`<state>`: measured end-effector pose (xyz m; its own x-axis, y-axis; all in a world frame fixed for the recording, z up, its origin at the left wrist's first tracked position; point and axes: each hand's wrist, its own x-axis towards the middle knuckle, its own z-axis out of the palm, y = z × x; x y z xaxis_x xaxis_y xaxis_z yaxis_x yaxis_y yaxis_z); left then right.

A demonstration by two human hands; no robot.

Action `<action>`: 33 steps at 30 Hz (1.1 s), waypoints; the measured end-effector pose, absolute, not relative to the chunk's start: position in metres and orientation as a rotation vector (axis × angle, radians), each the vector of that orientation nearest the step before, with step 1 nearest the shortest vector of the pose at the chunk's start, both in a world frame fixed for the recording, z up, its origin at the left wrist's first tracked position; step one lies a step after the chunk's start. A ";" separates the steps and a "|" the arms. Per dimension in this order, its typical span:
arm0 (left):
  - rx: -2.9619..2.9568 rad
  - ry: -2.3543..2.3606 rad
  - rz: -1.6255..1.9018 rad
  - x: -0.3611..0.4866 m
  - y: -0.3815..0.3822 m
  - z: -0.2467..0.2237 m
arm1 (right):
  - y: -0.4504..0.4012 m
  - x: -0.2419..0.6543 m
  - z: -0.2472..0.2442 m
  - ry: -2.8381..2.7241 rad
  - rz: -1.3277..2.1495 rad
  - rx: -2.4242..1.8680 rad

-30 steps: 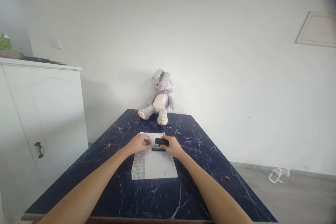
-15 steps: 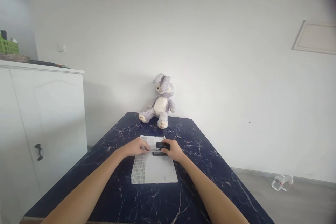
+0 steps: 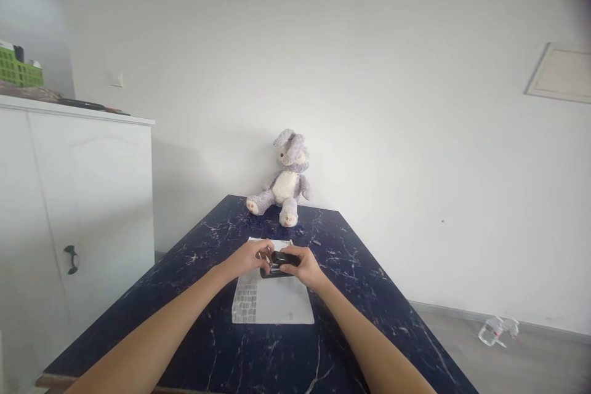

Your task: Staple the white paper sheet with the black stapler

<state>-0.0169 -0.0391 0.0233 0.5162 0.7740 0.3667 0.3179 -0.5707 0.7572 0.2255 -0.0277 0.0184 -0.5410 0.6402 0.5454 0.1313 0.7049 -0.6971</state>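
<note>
A black stapler (image 3: 285,258) lies sideways between my two hands above a printed paper sheet (image 3: 284,305). My right hand (image 3: 305,268) is closed around its right end, thumb on the near side. At the stapler's left end, the curled fingers and thumb of my left hand (image 3: 253,257) grip its front. The stapler's top and base stand slightly apart, with a lighter metal part showing between them. My fingers hide both its ends. A small dark strip (image 3: 316,242) rests on the table just beyond the sheet's right corner.
A grey plush rabbit (image 3: 290,181) sits at the far end of the dark blue marbled table (image 3: 184,295), against the wall. On the left stands a white cabinet (image 3: 106,197) with a green basket (image 3: 21,68) on top. Clear plastic bottles (image 3: 492,331) lie on the floor at right.
My left hand has moved from a pinch beside the stapler's front onto its left end. The stapler's gap has narrowed. The view has shifted slightly.
</note>
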 end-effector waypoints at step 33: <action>1.710 0.961 1.376 -0.041 -0.014 0.015 | 0.012 0.292 0.035 -2.443 0.489 -1.448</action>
<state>-0.0413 -0.0139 0.0150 0.1489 0.8860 0.4392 0.1069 -0.4560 0.8835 0.2917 0.0123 0.0354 -0.4698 0.8813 0.0507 0.7939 0.4469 -0.4123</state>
